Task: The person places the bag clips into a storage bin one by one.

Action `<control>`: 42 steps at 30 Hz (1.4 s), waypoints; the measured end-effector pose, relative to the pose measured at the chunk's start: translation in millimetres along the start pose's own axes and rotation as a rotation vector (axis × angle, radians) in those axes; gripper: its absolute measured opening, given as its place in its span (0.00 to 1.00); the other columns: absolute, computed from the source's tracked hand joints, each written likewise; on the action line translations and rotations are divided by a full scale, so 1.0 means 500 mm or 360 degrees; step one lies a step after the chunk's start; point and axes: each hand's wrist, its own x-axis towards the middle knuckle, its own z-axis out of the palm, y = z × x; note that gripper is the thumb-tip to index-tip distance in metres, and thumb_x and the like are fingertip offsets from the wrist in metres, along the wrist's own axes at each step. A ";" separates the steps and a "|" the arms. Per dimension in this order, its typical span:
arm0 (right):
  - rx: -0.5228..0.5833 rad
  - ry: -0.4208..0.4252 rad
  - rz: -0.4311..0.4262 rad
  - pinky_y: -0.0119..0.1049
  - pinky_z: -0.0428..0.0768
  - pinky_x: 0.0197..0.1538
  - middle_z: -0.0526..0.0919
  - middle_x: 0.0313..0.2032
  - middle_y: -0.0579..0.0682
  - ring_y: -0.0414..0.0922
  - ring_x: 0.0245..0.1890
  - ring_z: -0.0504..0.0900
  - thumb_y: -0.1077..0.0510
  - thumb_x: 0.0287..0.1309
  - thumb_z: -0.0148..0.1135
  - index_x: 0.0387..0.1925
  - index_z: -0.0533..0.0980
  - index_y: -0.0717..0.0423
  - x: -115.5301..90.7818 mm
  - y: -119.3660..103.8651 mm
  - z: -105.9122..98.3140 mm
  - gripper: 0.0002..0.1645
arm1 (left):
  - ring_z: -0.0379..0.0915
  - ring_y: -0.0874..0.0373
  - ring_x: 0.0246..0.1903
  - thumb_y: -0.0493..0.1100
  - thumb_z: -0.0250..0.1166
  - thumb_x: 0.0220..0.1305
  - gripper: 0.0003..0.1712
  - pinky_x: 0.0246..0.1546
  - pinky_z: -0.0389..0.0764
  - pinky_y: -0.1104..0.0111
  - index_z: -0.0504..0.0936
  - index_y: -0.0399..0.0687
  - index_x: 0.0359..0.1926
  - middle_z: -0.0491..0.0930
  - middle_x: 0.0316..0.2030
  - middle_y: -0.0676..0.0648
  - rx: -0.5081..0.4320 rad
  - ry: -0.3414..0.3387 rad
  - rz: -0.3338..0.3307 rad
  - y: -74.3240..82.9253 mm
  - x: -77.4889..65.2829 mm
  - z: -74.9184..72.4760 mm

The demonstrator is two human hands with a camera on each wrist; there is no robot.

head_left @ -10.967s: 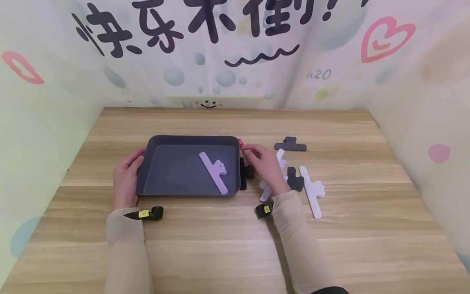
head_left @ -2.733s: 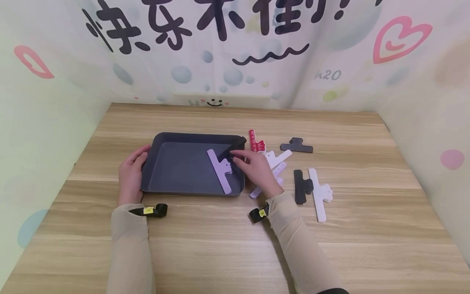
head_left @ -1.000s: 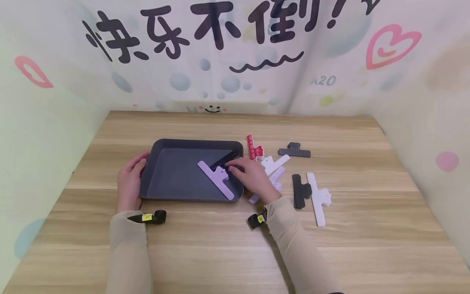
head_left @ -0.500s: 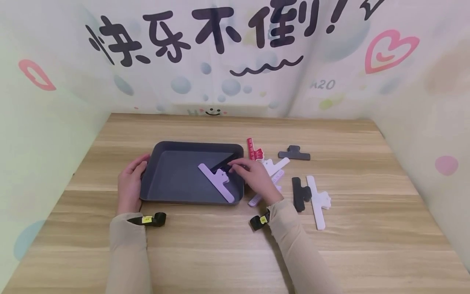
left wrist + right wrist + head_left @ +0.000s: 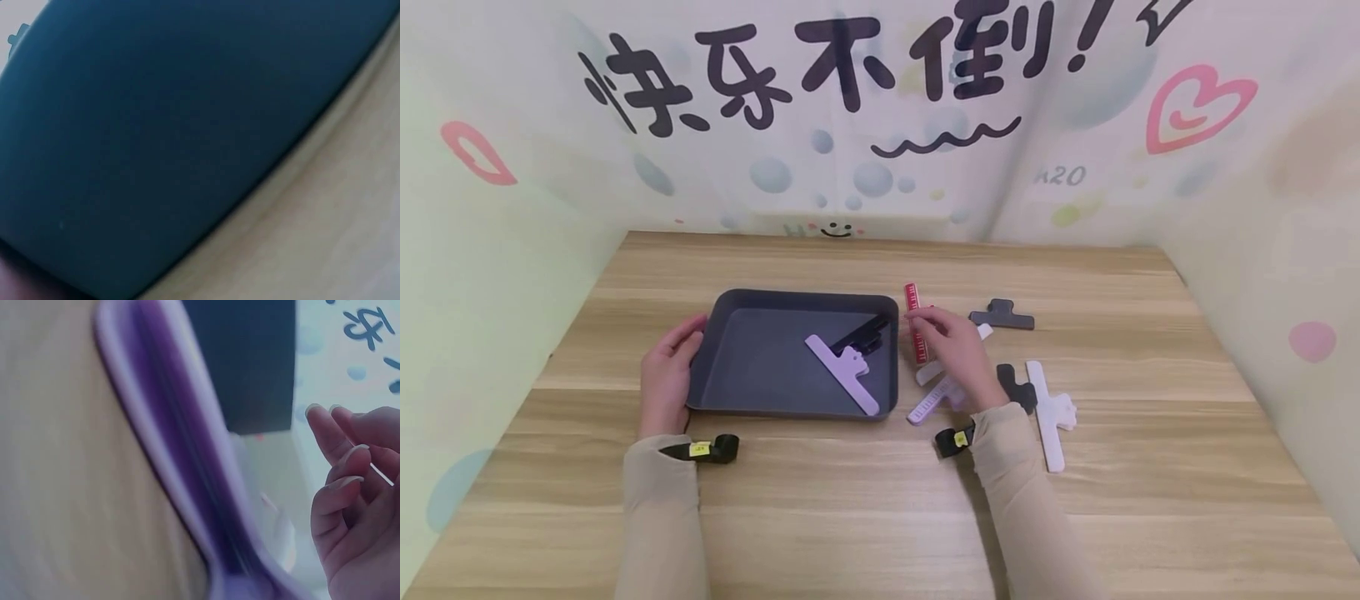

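In the head view, my left hand (image 5: 666, 379) holds the left side of a dark grey rectangular baking tray (image 5: 760, 406). A lilac clip (image 5: 846, 377) lies inside, towards the tray's right end, beside a black clip (image 5: 863, 335) that it partly covers. Just outside the right wall, my right hand (image 5: 958, 346) hovers over a red clip (image 5: 912, 298), its fingers loosely bent. That hand (image 5: 359, 500) holds nothing in the right wrist view, where a purple clip (image 5: 169, 425) looms close. The tray's outer wall (image 5: 175, 125) fills most of the left wrist view.
Below my right hand lie a white clip (image 5: 928, 372) and a patterned lavender clip (image 5: 931, 402). Further right are a black clip (image 5: 1017, 387), a white clip (image 5: 1047, 417) and a dark grey clip (image 5: 1002, 317). A printed wall covering (image 5: 880, 125) stands behind the table (image 5: 850, 517).
The black clip has gone from the table into the tray. My right hand has let go of it and moved right, out over the red clip. My left hand stays at the tray.
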 end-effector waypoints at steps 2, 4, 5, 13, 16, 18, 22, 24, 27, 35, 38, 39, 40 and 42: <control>0.0006 0.0015 0.0011 0.39 0.73 0.34 0.80 0.37 0.42 0.44 0.35 0.75 0.40 0.57 0.52 0.47 0.76 0.42 -0.001 0.003 -0.013 0.20 | 0.63 0.62 0.53 0.49 0.58 0.60 0.21 0.47 0.63 0.79 0.75 0.51 0.54 0.72 0.54 0.53 -0.0005 -0.0003 0.0008 0.000 0.000 0.001; 0.0011 0.0028 0.0022 0.39 0.72 0.29 0.80 0.37 0.43 0.48 0.30 0.74 0.40 0.58 0.51 0.47 0.76 0.42 -0.002 0.005 -0.026 0.20 | 0.63 0.62 0.53 0.49 0.58 0.60 0.21 0.46 0.63 0.79 0.75 0.51 0.54 0.72 0.53 0.53 -0.0016 0.0002 0.0008 -0.001 0.000 0.001; 0.0008 0.0036 0.0030 0.39 0.72 0.28 0.80 0.37 0.42 0.49 0.28 0.74 0.40 0.58 0.51 0.48 0.76 0.41 -0.002 0.006 -0.032 0.20 | 0.63 0.62 0.53 0.49 0.59 0.59 0.21 0.46 0.63 0.79 0.75 0.51 0.54 0.72 0.53 0.53 -0.0019 0.0003 0.0004 -0.001 0.000 0.001; -0.0075 0.0130 0.0181 0.40 0.70 0.33 0.78 0.39 0.45 0.45 0.32 0.75 0.44 0.59 0.51 0.49 0.74 0.40 -0.002 0.016 -0.052 0.18 | 0.62 0.62 0.53 0.50 0.60 0.59 0.21 0.48 0.62 0.77 0.77 0.48 0.51 0.73 0.52 0.54 -0.0078 -0.0018 -0.0012 -0.001 -0.003 -0.003; -0.0156 0.0091 0.0226 0.40 0.71 0.36 0.77 0.41 0.43 0.44 0.37 0.74 0.43 0.59 0.52 0.50 0.73 0.39 -0.001 0.018 -0.052 0.18 | 0.62 0.62 0.55 0.52 0.59 0.59 0.21 0.51 0.61 0.75 0.79 0.47 0.49 0.73 0.52 0.54 -0.0083 -0.0024 -0.0017 0.000 -0.006 -0.005; -0.0208 0.0044 0.0236 0.41 0.71 0.38 0.76 0.43 0.43 0.44 0.40 0.73 0.43 0.58 0.52 0.52 0.73 0.39 0.000 0.021 -0.051 0.20 | 0.62 0.63 0.55 0.55 0.59 0.58 0.23 0.54 0.60 0.74 0.79 0.46 0.48 0.73 0.53 0.54 -0.0076 -0.0019 -0.0023 0.000 -0.008 -0.006; -0.0260 -0.0018 0.0204 0.39 0.72 0.38 0.74 0.47 0.45 0.45 0.44 0.73 0.45 0.59 0.52 0.54 0.71 0.42 0.001 0.026 -0.047 0.21 | 0.60 0.64 0.57 0.60 0.58 0.56 0.28 0.56 0.58 0.74 0.79 0.43 0.47 0.71 0.55 0.53 -0.0101 -0.0037 -0.0030 0.002 -0.010 -0.008; -0.0288 -0.0029 0.0181 0.38 0.72 0.38 0.74 0.46 0.46 0.45 0.43 0.73 0.46 0.59 0.53 0.54 0.71 0.44 0.002 0.028 -0.045 0.22 | 0.60 0.64 0.57 0.61 0.57 0.55 0.30 0.56 0.58 0.75 0.79 0.42 0.48 0.71 0.55 0.53 -0.0126 -0.0052 -0.0028 0.003 -0.010 -0.009; -0.0350 -0.0029 0.0162 0.38 0.73 0.38 0.74 0.45 0.46 0.45 0.43 0.73 0.48 0.58 0.54 0.55 0.70 0.44 0.005 0.030 -0.042 0.22 | 0.60 0.64 0.57 0.61 0.57 0.56 0.30 0.55 0.59 0.75 0.79 0.42 0.48 0.71 0.55 0.52 -0.0146 -0.0068 -0.0015 0.003 -0.008 -0.010; -0.0499 -0.0048 0.0146 0.43 0.72 0.42 0.75 0.45 0.49 0.47 0.44 0.72 0.51 0.55 0.58 0.56 0.69 0.47 0.014 0.028 -0.035 0.25 | 0.59 0.64 0.57 0.62 0.57 0.55 0.31 0.56 0.58 0.74 0.78 0.42 0.50 0.71 0.55 0.52 -0.0150 -0.0086 -0.0009 0.003 -0.005 -0.011; -0.0514 -0.0055 0.0168 0.41 0.73 0.39 0.74 0.45 0.49 0.47 0.42 0.72 0.51 0.54 0.59 0.57 0.68 0.46 0.013 0.028 -0.036 0.27 | 0.59 0.64 0.57 0.62 0.56 0.56 0.31 0.56 0.58 0.74 0.78 0.43 0.50 0.71 0.55 0.53 -0.0137 -0.0095 -0.0013 0.004 -0.005 -0.009; -0.0522 -0.0058 0.0174 0.41 0.73 0.38 0.74 0.45 0.49 0.47 0.42 0.72 0.50 0.54 0.59 0.57 0.67 0.46 0.012 0.029 -0.036 0.28 | 0.59 0.64 0.57 0.62 0.56 0.56 0.31 0.56 0.58 0.74 0.78 0.43 0.50 0.72 0.55 0.53 -0.0135 -0.0098 -0.0012 0.004 -0.005 -0.008; -0.0530 -0.0059 0.0180 0.41 0.73 0.38 0.74 0.45 0.49 0.47 0.42 0.72 0.50 0.54 0.60 0.57 0.67 0.46 0.011 0.029 -0.036 0.28 | 0.59 0.63 0.57 0.62 0.56 0.56 0.31 0.55 0.58 0.74 0.78 0.43 0.50 0.72 0.55 0.53 -0.0133 -0.0101 -0.0011 0.004 -0.005 -0.006; -0.0547 -0.0062 0.0180 0.41 0.72 0.39 0.74 0.45 0.49 0.47 0.42 0.72 0.49 0.53 0.60 0.58 0.66 0.45 0.010 0.032 -0.037 0.30 | 0.60 0.63 0.56 0.61 0.56 0.56 0.30 0.55 0.59 0.74 0.78 0.43 0.50 0.72 0.54 0.53 -0.0132 -0.0104 -0.0008 0.005 -0.004 -0.003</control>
